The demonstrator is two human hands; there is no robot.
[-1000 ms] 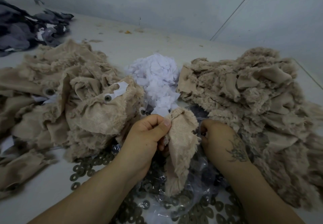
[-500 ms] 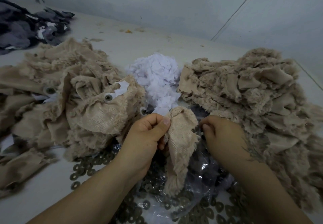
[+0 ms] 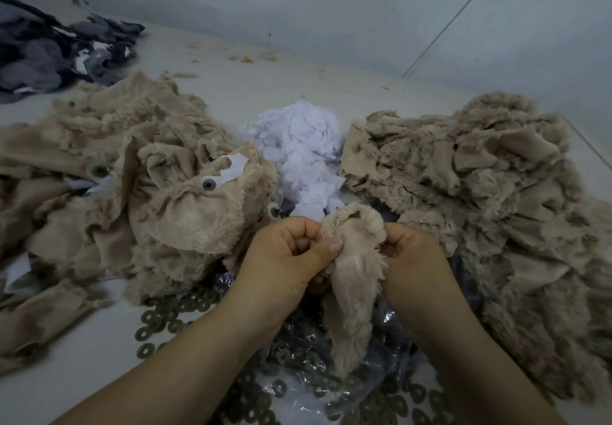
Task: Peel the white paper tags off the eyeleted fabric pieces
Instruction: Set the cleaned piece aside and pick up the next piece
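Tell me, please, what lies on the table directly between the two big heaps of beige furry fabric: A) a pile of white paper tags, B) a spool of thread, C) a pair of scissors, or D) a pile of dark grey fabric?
A: a pile of white paper tags sits between the left fabric heap and the right fabric heap, just beyond the hands.

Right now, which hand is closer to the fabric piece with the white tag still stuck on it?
Left. The left hand sits just right of and below the tagged piece. The right hand is farther right, across the held piece.
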